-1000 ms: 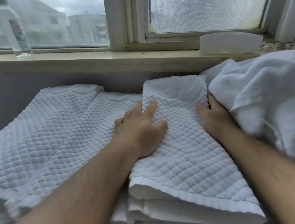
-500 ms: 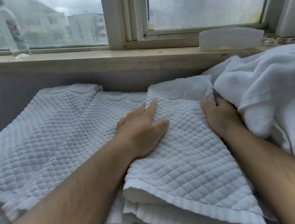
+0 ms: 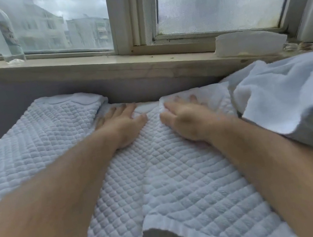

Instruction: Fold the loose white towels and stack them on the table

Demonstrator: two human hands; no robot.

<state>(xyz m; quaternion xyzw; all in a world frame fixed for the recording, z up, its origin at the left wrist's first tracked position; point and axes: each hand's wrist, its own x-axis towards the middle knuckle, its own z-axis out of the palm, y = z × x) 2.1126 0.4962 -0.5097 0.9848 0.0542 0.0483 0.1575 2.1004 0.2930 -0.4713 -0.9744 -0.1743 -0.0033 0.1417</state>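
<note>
Pressing folded towel (image 3: 172, 178), left hand (image 3: 126, 128), right hand (image 3: 185, 123)

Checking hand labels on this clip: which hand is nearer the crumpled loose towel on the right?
Right. The right hand presses flat on the quilted towel beside the loose towel; the left hand presses the same towel's left side, farther away.

both hands, left hand (image 3: 122, 127) and right hand (image 3: 186, 122), seemingly flat on folded towel (image 3: 172, 178)
</note>
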